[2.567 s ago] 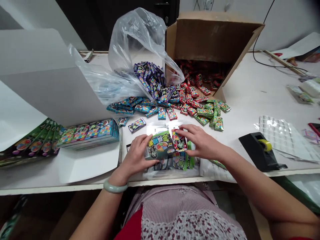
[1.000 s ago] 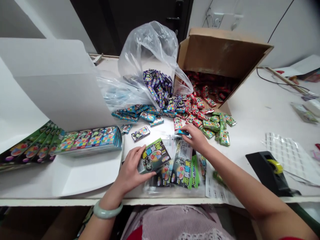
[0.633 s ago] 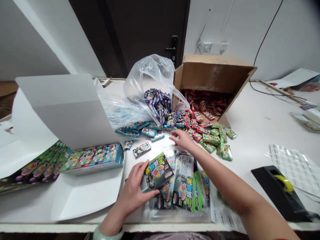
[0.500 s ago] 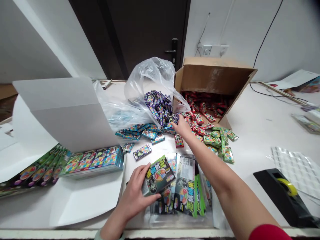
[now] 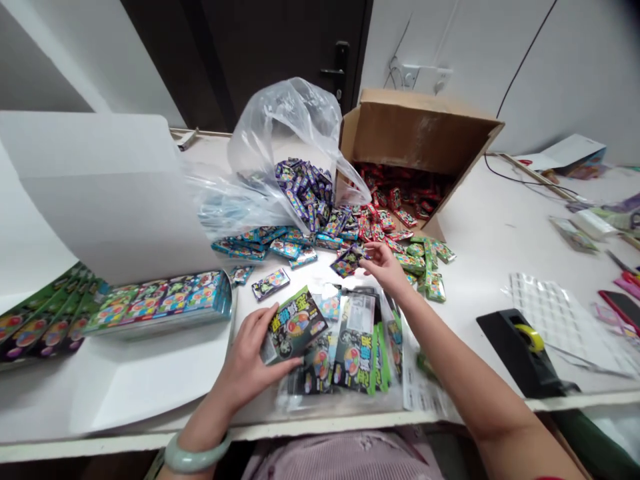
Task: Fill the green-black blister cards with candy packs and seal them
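Left hand (image 5: 245, 363): grip closed on a green candy packet (image 5: 295, 325), steadied over the stacked packets (image 5: 357, 353) (front face up). Right hand (image 5: 386, 267): grip pinching a small dark sachet (image 5: 347, 261) beside the spilled sachets (image 5: 286, 249).

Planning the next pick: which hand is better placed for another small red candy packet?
Probably the right hand: it is beside the spilled red packets, while the left hand grips a large green printed packet.
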`<state>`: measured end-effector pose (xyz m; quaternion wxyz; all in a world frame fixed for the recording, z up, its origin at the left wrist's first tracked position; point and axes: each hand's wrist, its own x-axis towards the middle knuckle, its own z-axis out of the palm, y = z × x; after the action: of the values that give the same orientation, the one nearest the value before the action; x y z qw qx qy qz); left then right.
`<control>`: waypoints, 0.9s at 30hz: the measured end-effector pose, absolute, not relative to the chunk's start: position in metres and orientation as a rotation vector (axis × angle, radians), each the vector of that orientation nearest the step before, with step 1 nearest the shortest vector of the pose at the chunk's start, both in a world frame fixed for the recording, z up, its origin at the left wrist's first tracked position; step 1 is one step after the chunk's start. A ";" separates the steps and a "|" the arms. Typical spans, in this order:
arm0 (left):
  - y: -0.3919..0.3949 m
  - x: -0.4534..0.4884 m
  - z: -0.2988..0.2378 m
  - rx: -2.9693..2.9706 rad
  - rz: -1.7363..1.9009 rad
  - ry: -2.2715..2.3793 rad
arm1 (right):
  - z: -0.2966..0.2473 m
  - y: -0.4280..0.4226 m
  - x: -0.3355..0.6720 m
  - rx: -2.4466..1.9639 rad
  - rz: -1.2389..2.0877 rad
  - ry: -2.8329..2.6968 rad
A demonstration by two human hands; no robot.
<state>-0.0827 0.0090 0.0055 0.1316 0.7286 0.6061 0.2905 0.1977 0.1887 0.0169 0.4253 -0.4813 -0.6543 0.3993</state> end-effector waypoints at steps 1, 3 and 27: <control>0.009 -0.081 0.006 2.118 0.836 1.760 | 0.017 0.174 0.208 -1.162 0.886 -1.724; 0.009 -0.078 0.007 2.131 0.823 1.754 | 0.013 0.147 0.226 -1.054 0.624 -1.984; 0.012 -0.050 0.012 2.423 0.651 1.450 | 0.075 0.082 0.241 -0.829 0.490 -2.814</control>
<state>-0.0498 0.0120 0.0119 0.1216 0.8300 0.4966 0.2230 0.2405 0.0819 0.0746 0.0835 -0.2777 -0.9429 0.1642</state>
